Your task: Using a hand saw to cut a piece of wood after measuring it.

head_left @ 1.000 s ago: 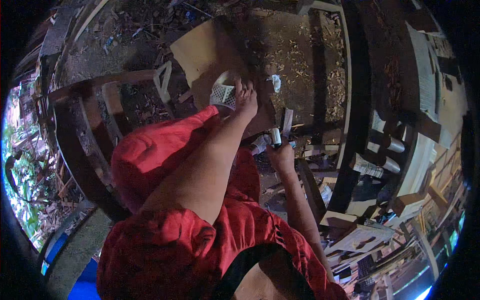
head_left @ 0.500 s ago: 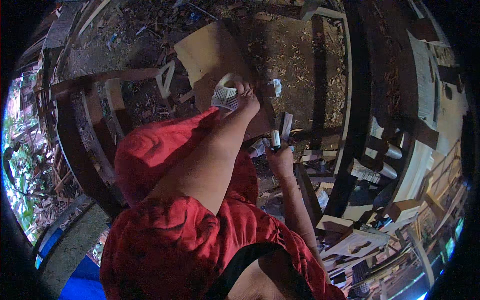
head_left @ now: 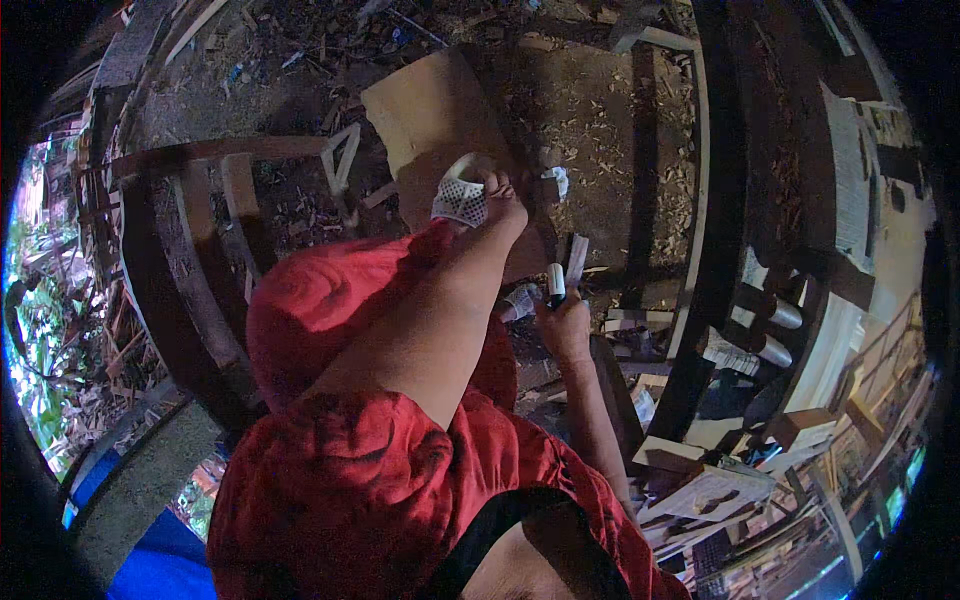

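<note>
My left hand (head_left: 506,208) rests at the white perforated shoe (head_left: 461,200), with its fingers bent and close together. What they grip, if anything, is hidden. Beneath them a wide brown board (head_left: 425,100) lies at a slant. Lower and to the right, my right hand (head_left: 566,325) is closed around a tool with a white-and-black handle (head_left: 556,280); the tool's working end cannot be made out. A short wooden strip (head_left: 578,257) shows just past that hand. Another perforated shoe (head_left: 521,299) is beside it.
Wood chips (head_left: 600,130) litter the ground. Dark timber rails (head_left: 220,150) stand on the left, and a long dark beam (head_left: 720,200) runs along the right. Cut blocks and boards (head_left: 710,490) pile up at the lower right. A blue sheet (head_left: 165,560) shows at lower left.
The whole view has shifted slightly. The white-and-black handle in my right hand is tilted a little differently. My left hand keeps its place by the shoe.
</note>
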The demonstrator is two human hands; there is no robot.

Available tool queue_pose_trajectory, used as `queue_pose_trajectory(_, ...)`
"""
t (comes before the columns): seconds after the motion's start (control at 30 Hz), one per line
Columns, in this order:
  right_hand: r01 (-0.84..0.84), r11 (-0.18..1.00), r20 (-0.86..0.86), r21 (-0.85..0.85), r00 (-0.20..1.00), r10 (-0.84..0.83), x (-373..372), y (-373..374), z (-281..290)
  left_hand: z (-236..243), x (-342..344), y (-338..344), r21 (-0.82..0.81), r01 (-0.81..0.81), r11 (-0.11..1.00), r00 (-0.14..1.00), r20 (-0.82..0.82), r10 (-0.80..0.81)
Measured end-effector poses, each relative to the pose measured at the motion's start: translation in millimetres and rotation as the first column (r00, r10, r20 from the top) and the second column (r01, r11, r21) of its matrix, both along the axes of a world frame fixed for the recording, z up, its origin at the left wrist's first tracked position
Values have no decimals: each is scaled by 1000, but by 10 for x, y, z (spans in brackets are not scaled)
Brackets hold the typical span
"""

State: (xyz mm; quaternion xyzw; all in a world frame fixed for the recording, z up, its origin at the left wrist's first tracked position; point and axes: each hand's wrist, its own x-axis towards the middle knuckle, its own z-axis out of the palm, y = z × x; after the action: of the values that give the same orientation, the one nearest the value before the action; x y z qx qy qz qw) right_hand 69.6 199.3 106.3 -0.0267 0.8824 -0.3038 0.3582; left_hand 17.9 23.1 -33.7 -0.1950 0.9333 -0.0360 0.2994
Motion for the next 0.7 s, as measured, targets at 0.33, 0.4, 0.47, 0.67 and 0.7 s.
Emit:
queue_pose_trajectory(0.33,-24,999,115,-45,993,29,25,1,689,-62,-7,-37,10,-32,999,999,21,31)
queue_pose_trajectory(0.4,-20,1000,147,-6,989,20,114,136,822,-99,-21,-16,19,-33,999,999,13,33)
queue_pose_trajectory(0.47,-65,984,114,163,992,47,232,266,904,-130,-35,1,26,-34,999,999,16,33)
queue_pose_trajectory(0.67,93,993,204,70,973,-106,583,496,935,-82,-61,-11,-19,-113,993,993,37,113)
queue_pose_trajectory(0.7,69,986,214,153,971,-101,592,558,933,-83,-61,-13,-32,-131,991,989,62,132)
